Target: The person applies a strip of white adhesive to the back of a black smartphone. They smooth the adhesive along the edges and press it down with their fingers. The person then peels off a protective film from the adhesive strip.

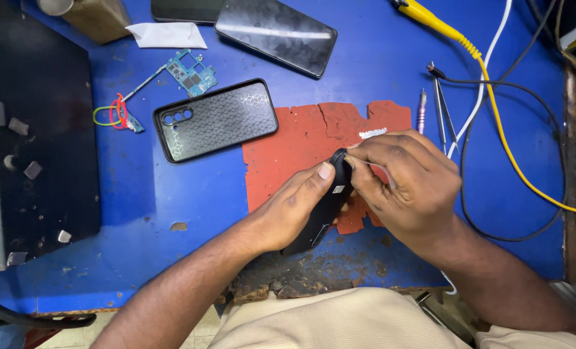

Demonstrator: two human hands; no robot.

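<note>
While a black phone (325,210) is held on its edge above the red mat (301,145), it is gripped by both hands. The left hand (291,210) is wrapped around the phone from the left side, with its thumb pressed flat on the top part. The right hand (407,187) is closed on the upper end of the phone, and its fingertips (359,155) are pinched together at the top corner. The phone is tilted, with its lower end pointing down toward the worn front edge of the blue desk (171,194).

Behind the left hand, a black phone cover (217,119) with a honeycomb pattern is laid on the desk, its inside turned down and its camera holes at the left. A small green circuit board (191,74) with red and yellow wires is seen just past the cover. Another dark phone (275,32) is laid flat farther back, well apart from the hands. Metal tweezers (442,110) and a thin pink tool (422,111) are placed just beyond the right hand. A yellow cable (495,110) and a black cable (533,90) are looped across the right side of the desk. A big black slab (42,129) is set on the far left.
</note>
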